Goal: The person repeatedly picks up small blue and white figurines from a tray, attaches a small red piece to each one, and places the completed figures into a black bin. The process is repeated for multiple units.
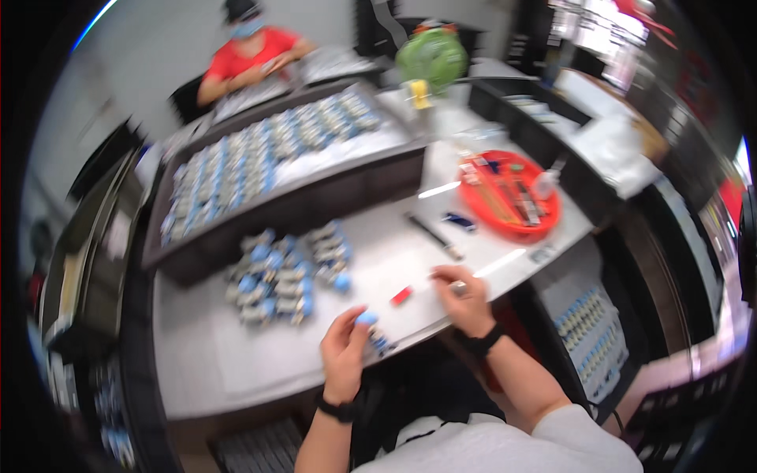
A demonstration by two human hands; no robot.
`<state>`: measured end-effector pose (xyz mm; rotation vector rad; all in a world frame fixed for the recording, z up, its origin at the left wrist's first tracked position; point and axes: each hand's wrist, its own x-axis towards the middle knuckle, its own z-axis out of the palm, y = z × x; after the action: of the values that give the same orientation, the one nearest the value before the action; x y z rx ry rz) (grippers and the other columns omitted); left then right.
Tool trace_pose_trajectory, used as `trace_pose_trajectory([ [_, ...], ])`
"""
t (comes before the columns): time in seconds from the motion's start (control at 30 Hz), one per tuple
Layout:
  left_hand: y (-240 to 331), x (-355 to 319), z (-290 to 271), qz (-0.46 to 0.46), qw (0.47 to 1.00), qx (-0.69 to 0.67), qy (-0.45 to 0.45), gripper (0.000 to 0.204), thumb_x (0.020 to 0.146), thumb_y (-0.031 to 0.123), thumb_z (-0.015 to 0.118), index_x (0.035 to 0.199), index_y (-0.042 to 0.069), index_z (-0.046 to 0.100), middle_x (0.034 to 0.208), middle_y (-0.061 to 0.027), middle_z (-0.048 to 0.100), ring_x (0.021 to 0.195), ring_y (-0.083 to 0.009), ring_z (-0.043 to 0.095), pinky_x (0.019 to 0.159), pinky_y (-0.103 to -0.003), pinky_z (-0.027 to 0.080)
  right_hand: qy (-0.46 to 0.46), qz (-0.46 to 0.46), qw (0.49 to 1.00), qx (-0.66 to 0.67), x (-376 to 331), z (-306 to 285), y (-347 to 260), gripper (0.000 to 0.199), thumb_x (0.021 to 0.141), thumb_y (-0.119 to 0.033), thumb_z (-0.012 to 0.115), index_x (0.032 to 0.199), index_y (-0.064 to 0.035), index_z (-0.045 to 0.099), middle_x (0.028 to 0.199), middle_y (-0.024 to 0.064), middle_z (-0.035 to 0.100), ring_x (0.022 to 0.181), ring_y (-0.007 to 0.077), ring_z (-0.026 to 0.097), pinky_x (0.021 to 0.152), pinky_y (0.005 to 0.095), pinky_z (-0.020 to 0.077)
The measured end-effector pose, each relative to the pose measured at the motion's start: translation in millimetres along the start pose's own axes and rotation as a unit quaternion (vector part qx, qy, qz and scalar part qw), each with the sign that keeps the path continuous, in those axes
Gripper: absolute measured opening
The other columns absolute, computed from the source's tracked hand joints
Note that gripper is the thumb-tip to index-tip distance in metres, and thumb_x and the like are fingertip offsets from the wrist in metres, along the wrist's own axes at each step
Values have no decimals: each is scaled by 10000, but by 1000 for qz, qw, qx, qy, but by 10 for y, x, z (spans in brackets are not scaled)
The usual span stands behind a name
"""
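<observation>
My left hand [344, 352] is closed on a small figurine [377, 337] with a light blue top, held by the table's front edge. Its details are blurred. My right hand [467, 303] hovers over the front edge with curled fingers; a small pale spot shows among them, too blurred to name. Between the hands lies a small red block [401, 296]. Left of centre sits a pile of similar blue and grey figurines [272, 280], with a short row of figurines [330, 251] beside it. A long thin dark tool [432, 235] and a dark blue piece [459, 221] lie beyond my right hand.
A large dark tray [315, 193] holds rows of figurines behind the pile. A red basket [505, 229] with tools stands at the right of the white table [213, 378]. Farther back are a green fan [432, 59] and a person in red [256, 59]. Figurines fill a lower tray [591, 343].
</observation>
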<state>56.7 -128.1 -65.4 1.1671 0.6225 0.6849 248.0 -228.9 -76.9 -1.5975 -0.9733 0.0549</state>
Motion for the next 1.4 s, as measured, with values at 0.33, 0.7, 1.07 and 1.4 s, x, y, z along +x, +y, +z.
trace_pose_trajectory([
  [0.33,7,-97,48,-32,970,-242,0,336,891,220,532,1164,26,502,973,-91,593,873,-148,576,767,-277,474,-259,299,807,438,-474,222,-622,300,928,-157,459,1171,19,466,1025,136,580,877,174,602,777,276,484],
  [0.7,69,-67,175,-41,975,-214,-46,396,914,253,487,1238,31,432,1112,-149,568,935,-178,583,782,-291,486,-198,317,812,449,-441,255,-569,321,841,-59,586,1125,25,463,1086,125,542,902,154,573,777,267,492],
  [1.07,50,-111,138,18,996,-72,-51,386,903,127,511,1255,-12,433,1099,-98,557,993,-162,545,871,-316,454,-62,84,966,235,-545,349,-458,556,628,21,763,1108,-13,484,1011,50,476,870,110,495,726,241,462],
  [1.4,44,-122,140,26,994,-90,-55,362,884,90,534,1224,-10,461,1083,-92,564,1011,-157,536,881,-320,455,-78,87,967,225,-561,331,-417,597,637,67,740,1156,-28,459,990,42,476,880,110,506,764,241,453],
])
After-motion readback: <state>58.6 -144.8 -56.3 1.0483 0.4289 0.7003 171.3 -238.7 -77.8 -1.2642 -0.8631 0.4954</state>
